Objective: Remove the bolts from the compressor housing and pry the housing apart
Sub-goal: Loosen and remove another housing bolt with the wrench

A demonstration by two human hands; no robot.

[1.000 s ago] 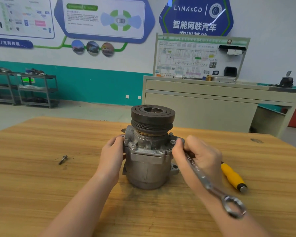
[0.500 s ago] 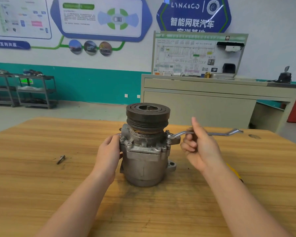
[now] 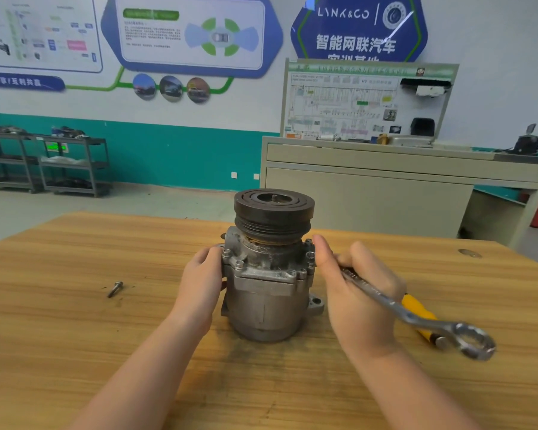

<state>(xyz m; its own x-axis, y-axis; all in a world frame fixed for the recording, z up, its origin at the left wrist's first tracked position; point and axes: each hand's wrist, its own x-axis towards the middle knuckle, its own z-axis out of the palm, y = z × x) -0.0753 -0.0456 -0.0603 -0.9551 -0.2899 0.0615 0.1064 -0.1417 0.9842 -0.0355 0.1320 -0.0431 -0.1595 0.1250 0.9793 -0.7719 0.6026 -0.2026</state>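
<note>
A grey metal compressor housing (image 3: 263, 302) stands upright on the wooden table (image 3: 59, 336), its dark grooved pulley (image 3: 274, 214) on top. Several bolts (image 3: 239, 264) sit in the flange below the pulley. My left hand (image 3: 201, 283) grips the housing's left side. My right hand (image 3: 359, 293) holds a silver ring wrench (image 3: 416, 318) against the flange's right side, thumb up by a bolt; the wrench's free ring end points toward the lower right. One loose bolt (image 3: 115, 288) lies on the table to the left.
A yellow-handled tool (image 3: 416, 308) lies on the table behind the wrench, partly hidden by my right hand. A beige workbench (image 3: 370, 193) with a display board stands behind the table. Grey shelving racks (image 3: 44, 162) line the far left wall.
My right hand swung the wrench away from me, handle pointing right, then back toward me, so its free end points lower right again. My left hand stayed on the housing.
</note>
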